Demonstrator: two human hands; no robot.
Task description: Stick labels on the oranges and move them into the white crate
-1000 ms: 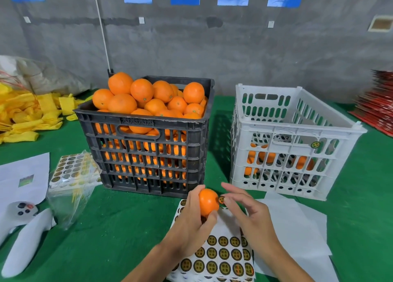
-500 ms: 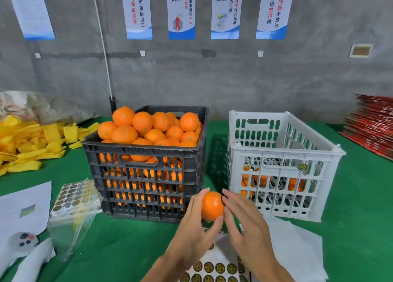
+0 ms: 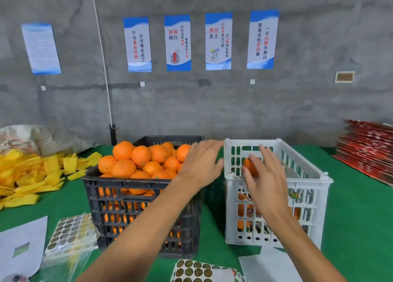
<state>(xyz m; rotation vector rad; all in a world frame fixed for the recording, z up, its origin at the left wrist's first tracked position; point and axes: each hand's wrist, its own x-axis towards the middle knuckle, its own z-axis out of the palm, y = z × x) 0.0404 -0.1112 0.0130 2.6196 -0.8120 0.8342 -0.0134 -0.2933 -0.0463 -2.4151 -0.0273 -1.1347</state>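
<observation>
The fingers [image 3: 250,175] of the right hand [image 3: 265,175] curled round a small round orange [image 3: 250,167] over the white plastic crate [image 3: 306,175] on the right, while the left hand [image 3: 202,164] reached out flat with fingers straight. A few oranges already lay low inside that crate. The black plastic crate [image 3: 119,188] on the left was heaped full, so most of the job looked left to do.

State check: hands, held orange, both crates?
right hand: holds an orange above the white crate
orange: in the right hand's grip, over the crate opening
left hand: open, over the black crate's right edge
black crate: heaped with oranges
white crate: few oranges at bottom
</observation>
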